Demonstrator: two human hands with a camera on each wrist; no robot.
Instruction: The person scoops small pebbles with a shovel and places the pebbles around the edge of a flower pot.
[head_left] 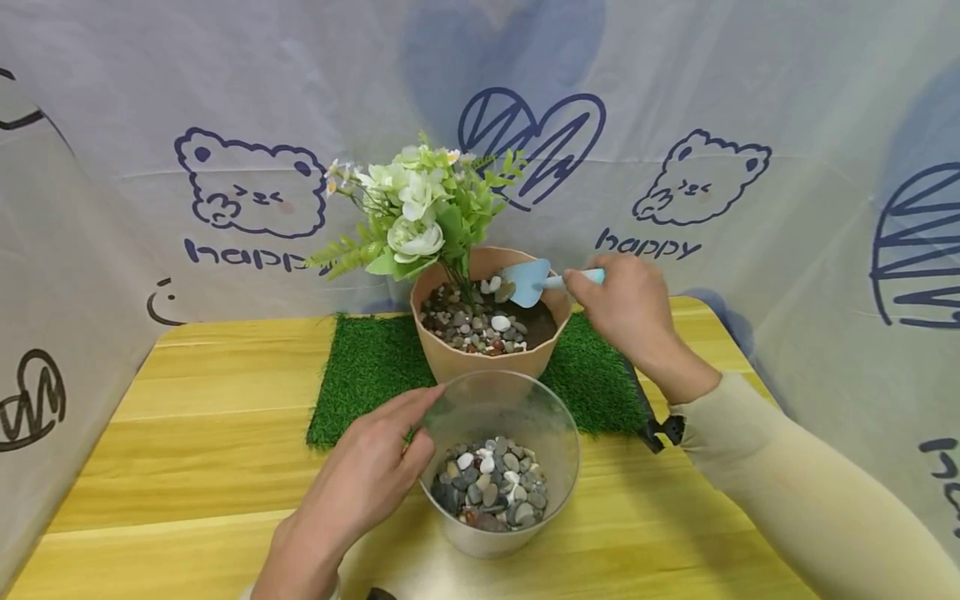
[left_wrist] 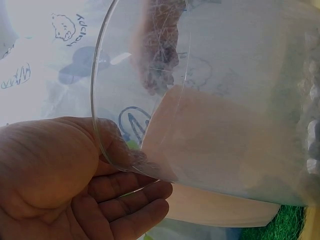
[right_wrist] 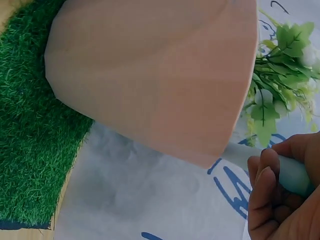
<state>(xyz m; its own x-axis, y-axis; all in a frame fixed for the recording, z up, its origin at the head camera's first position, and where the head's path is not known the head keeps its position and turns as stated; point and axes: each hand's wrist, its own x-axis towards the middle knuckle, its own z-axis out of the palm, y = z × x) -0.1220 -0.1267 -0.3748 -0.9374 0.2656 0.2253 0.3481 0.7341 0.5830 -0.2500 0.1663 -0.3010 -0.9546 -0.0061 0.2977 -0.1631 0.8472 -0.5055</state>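
My right hand [head_left: 630, 312] grips the handle of a light blue trowel [head_left: 528, 283], its blade tilted over the inside of a peach flowerpot [head_left: 446, 358] with several pebbles at the blade's edge. Pebbles [head_left: 468, 329] cover the left and front of the pot's fill, while dark soil [head_left: 542, 323] shows on the right. White artificial flowers [head_left: 416, 237] with green leaves stand in the pot. Nearer me, a clear plastic bucket [head_left: 562, 429] holds mixed pebbles [head_left: 495, 483]. My left hand [head_left: 367, 475] pinches its rim on the left, thumb and fingers on either side of the wall [left_wrist: 225, 140].
Under the pot lies a green turf mat [head_left: 367, 367] on a wooden table [head_left: 195, 425]. A black clip-like piece [head_left: 663, 433] sits at the mat's right corner. Printed cloth [head_left: 255, 83] hangs close behind and at both sides.
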